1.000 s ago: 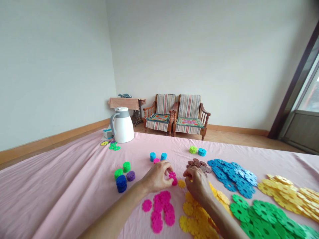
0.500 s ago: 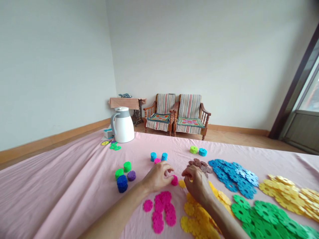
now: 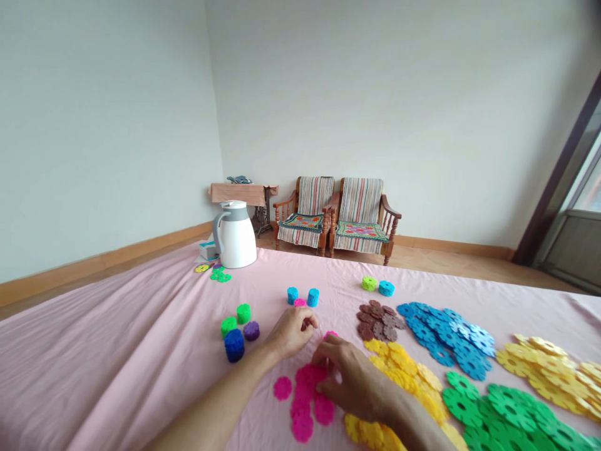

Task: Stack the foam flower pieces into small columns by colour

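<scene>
My left hand rests on the pink cloth with its fingers curled in; what they hold, if anything, is hidden. Just right of its fingertips a small pink stack peeks out behind my right hand. My right hand lies over the flat pink flower discs, and its fingers and thumb pinch at one of them. Yellow discs lie just right of that hand.
Brown discs, blue discs and green discs lie in piles at the right, with more yellow discs beyond. Small stacks stand about: dark blue, purple, green, cyan. A white jug stands far left.
My right hand has moved from near the brown discs down and left onto the flat pink discs. My left hand has drawn back a little from the small pink stack.
</scene>
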Tool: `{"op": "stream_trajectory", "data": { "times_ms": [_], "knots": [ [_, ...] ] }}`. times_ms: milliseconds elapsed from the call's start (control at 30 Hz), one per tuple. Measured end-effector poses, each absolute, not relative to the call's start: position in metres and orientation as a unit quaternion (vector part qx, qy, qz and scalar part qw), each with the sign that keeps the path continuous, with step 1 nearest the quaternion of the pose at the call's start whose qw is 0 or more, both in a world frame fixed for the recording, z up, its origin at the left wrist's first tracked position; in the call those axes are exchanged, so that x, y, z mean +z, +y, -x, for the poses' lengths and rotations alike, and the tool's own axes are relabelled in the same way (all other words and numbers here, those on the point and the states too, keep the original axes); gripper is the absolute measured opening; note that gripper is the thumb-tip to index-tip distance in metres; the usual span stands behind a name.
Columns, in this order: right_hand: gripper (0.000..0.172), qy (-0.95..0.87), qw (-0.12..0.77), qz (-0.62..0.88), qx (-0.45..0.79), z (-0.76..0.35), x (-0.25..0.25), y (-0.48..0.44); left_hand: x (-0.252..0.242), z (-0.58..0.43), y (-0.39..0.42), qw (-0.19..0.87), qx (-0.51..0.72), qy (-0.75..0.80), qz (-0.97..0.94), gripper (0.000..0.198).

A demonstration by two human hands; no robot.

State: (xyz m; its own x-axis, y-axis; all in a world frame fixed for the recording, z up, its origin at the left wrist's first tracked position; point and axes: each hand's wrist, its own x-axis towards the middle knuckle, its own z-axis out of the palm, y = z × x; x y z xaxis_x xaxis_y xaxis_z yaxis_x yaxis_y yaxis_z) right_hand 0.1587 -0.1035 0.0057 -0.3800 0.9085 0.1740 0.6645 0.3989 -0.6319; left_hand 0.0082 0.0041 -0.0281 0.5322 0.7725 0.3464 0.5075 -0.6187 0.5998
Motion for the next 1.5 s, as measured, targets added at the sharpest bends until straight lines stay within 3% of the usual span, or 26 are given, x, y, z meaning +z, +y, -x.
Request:
{"op": "stream_trajectory", "data": {
  "times_ms": [133, 233, 367, 533, 767, 967, 1167, 1500],
  "knots": [
    [0.019, -0.782, 0.282, 0.492, 0.258, -0.156, 0.002, -0.102, -0.028, -0.008, 0.005, 0.222, 0.301, 0.377, -0.847, 0.023],
    [0.014, -0.736, 0.31, 0.486, 0.355, -0.159, -0.002, -0.094, -0.027, -0.008, 0.004, 0.223, 0.303, 0.376, -0.847, 0.023],
    [0.002, -0.608, 0.423, 0.533, 0.409, -0.171, -0.008, -0.077, -0.023, -0.01, -0.002, 0.247, 0.3, 0.341, -0.856, 0.02],
    [0.013, -0.531, 0.468, 0.584, 0.398, -0.184, -0.013, -0.065, -0.017, -0.015, -0.013, 0.265, 0.278, 0.275, -0.882, 0.025],
    [0.013, -0.498, 0.466, 0.614, 0.398, -0.178, -0.021, -0.062, -0.016, -0.018, -0.015, 0.28, 0.269, 0.272, -0.88, 0.017],
    [0.009, -0.519, 0.452, 0.638, 0.345, -0.177, -0.034, -0.059, -0.028, -0.021, -0.01, 0.345, 0.291, 0.302, -0.839, 0.034],
    [0.01, -0.567, 0.416, 0.665, 0.254, -0.184, -0.031, -0.059, -0.027, -0.019, -0.01, 0.345, 0.292, 0.308, -0.837, 0.033],
    [0.024, -0.667, 0.34, 0.659, 0.079, -0.192, -0.027, -0.067, -0.017, -0.008, -0.008, 0.254, 0.264, 0.287, -0.885, 0.003]
  ]
}}
